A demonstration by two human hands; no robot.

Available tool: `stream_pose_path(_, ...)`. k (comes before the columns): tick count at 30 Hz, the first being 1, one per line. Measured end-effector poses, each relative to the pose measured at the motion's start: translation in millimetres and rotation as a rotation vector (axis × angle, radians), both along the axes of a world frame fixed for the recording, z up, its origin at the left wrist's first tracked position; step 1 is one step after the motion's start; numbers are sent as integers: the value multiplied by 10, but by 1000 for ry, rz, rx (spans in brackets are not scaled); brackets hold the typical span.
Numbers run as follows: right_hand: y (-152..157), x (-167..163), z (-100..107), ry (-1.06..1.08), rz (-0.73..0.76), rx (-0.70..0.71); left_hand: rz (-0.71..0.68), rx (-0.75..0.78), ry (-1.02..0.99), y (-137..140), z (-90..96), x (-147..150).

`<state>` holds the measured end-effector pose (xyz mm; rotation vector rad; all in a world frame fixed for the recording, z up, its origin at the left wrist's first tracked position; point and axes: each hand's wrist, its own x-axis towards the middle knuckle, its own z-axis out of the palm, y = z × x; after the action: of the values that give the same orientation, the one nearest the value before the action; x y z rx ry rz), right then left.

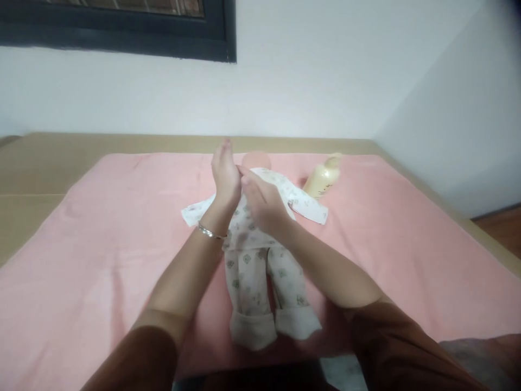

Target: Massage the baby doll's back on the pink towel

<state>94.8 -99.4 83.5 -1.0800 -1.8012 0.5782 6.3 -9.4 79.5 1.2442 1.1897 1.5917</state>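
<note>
Left hand [226, 176] against right hand [266, 203] at frame centre, with fingers extended, grip released, no object visible between. Below them, centre frame on pink cloth [122, 228], a doll [249, 237] already dressed. Bottle [324, 178] unheld, right of centre. Remainder impossible to tell.

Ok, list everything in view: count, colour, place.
Surface: one, tan, mid-frame
Cloth: one, pink, on it
Shirt: one, patterned white, centre
Trousers: one pair, patterned white, below shirt
Rounded object: one, pinkish, beyond shirt
Bottle: one, pale yellow, right of shirt
Window frame: one, dark, upper left
Walls: two, whitish, back and right
Floor: one patch, brown, right edge
Blurred fabric: count unclear, greyish, lower right
Bracelet: one, silvery, left wrist
Sleeves: two, brown, bottom
Left hand: one, bare, above shirt
Right hand: one, bare, beside it
</note>
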Motion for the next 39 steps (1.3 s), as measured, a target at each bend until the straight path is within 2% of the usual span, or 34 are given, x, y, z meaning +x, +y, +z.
stream_pose_path(3,368,127,-296,-152,-262,-21,33,-46,191,159,-322,76)
stream_pose_path(6,661,244,-519,-365,-231,-10,84,-59,292,187,-595,155)
stream_pose_path(8,766,315,-582,-468,-158,-12,99,-58,337,182,-695,177)
stream_pose_path(11,837,425,-593,-554,-66,-41,101,-56,418,174,-725,179)
stream_pose_path(14,885,525,-604,-574,-48,-93,87,-25,523,166,-706,186)
stream_pose_path(29,917,532,-754,-528,-287,-198,94,40,682,66,-921,128)
stream_pose_path(32,911,583,-839,-497,-385,-250,61,91,709,59,-955,80)
stream_pose_path(34,909,623,-874,-485,-392,-277,22,139,722,57,-995,29)
stream_pose_path(39,882,641,-777,-568,-418,-333,-8,187,699,93,-1089,-55)
